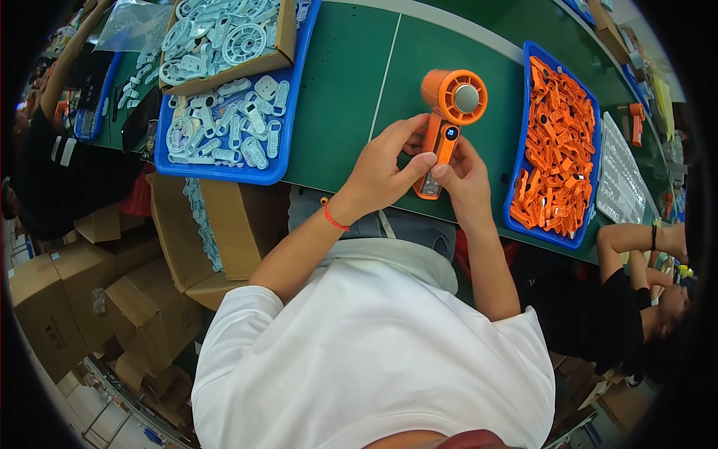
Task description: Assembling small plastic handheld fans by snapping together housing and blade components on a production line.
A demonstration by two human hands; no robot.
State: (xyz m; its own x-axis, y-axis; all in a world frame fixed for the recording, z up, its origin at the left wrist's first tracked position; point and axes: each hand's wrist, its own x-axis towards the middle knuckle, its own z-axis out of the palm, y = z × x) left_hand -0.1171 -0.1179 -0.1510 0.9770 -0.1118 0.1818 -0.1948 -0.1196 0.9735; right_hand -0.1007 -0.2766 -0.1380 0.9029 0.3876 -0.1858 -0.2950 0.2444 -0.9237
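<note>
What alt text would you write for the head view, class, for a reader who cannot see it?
Both hands, left hand and right hand, hold an orange handheld fan over a green table. A blue tray of orange parts lies right, a blue tray of pale blue parts left.

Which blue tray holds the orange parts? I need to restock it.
The blue tray to the right of the hands, heaped with orange parts; the left tray holds pale blue ones.

I am seeing an orange handheld fan (447,120) with a grey hub showing against the green table (351,90), blue trays (557,232) holding orange parts (557,150) and pale blue parts (224,131), a red wrist cord (333,219).
</note>
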